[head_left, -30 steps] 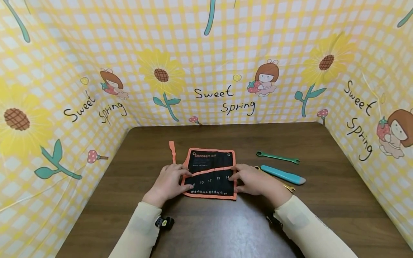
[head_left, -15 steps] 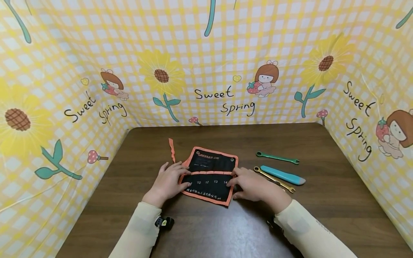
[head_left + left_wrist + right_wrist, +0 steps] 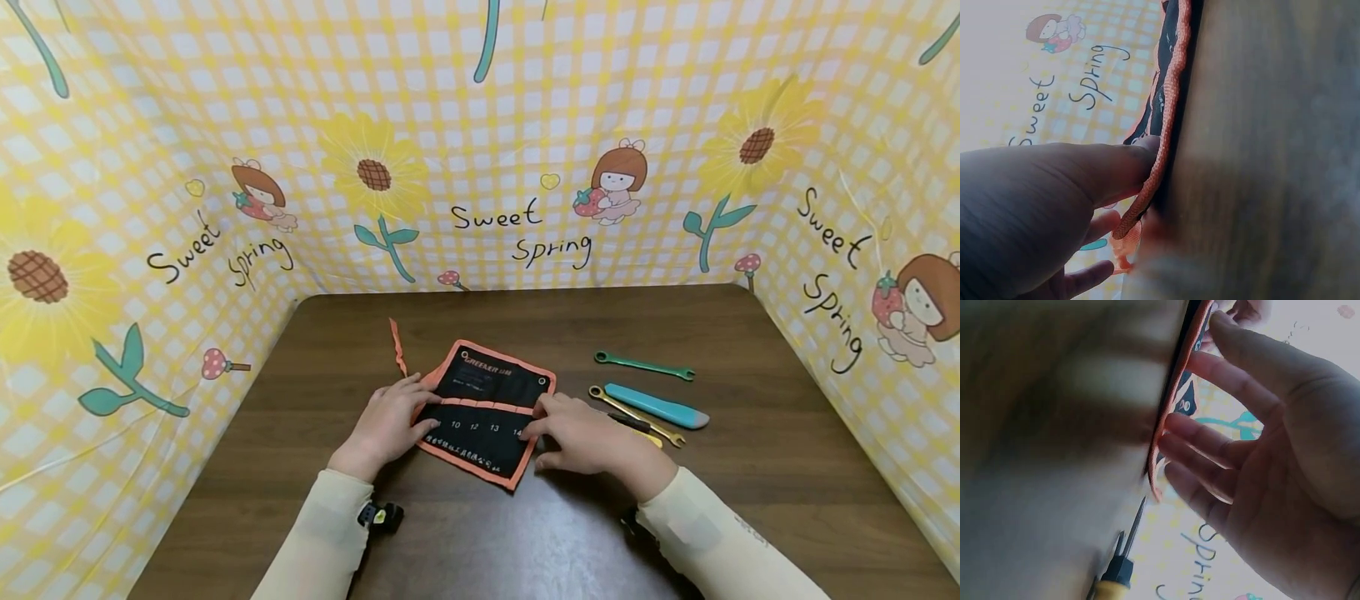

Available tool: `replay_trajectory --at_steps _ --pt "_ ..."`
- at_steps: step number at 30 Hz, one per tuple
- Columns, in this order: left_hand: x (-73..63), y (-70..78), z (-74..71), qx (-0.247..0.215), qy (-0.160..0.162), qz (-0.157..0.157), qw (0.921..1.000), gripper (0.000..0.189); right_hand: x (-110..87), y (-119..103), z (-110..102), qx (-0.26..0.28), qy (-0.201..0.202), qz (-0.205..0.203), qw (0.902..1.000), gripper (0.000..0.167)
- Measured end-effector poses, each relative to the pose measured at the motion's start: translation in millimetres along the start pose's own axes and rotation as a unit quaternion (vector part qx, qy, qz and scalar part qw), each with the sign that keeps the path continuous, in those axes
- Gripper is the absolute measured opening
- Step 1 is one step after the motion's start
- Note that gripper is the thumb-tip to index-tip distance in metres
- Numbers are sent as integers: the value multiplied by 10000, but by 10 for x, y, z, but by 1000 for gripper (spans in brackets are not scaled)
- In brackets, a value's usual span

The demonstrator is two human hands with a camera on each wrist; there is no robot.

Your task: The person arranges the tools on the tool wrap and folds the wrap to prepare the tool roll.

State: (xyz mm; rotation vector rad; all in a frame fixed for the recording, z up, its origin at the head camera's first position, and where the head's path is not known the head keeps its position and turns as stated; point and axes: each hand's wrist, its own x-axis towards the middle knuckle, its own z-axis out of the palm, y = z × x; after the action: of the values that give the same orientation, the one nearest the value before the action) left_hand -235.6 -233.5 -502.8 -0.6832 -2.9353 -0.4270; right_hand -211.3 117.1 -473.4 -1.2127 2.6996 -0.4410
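Note:
A black fabric tool pouch with orange trim and printed sizes 10 to 14 lies tilted on the table in the head view. My left hand rests on its left edge, thumb and fingertips on the cloth. In the left wrist view the thumb presses over the orange border while other fingers reach past the corner. Along the right edge, my right hand touches the trim with loosely extended fingers. The right wrist view shows those fingertips against the orange edge. An orange strap trails from the pouch's left side.
Right of the pouch lie a green wrench, a gold wrench and a flat teal tool with a grey end. A pointed black-and-yellow tool lies near my right hand. Patterned cloth walls surround the table.
The pouch has turned clockwise, its lower right corner swinging toward me and left. My right hand has shifted slightly left with it. The black-and-yellow tool has come into clearer view.

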Motion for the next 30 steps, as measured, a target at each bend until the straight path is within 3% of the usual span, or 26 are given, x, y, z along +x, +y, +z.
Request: replay_trajectory --at_steps 5,12,20,30 --pt "-13 50 -24 -22 91 176 9998 39 29 104 -78 166 130 483 9986 47" --pt "-38 224 -88 36 168 449 9988 41 117 220 -174 203 -108 980 9949 59" --pt "-77 332 -73 87 -297 142 9994 53 249 368 -137 4 -375 1286 9910 59" --pt "-70 345 -46 154 -435 -52 9989 53 219 298 -139 -268 -690 1378 9877 62"
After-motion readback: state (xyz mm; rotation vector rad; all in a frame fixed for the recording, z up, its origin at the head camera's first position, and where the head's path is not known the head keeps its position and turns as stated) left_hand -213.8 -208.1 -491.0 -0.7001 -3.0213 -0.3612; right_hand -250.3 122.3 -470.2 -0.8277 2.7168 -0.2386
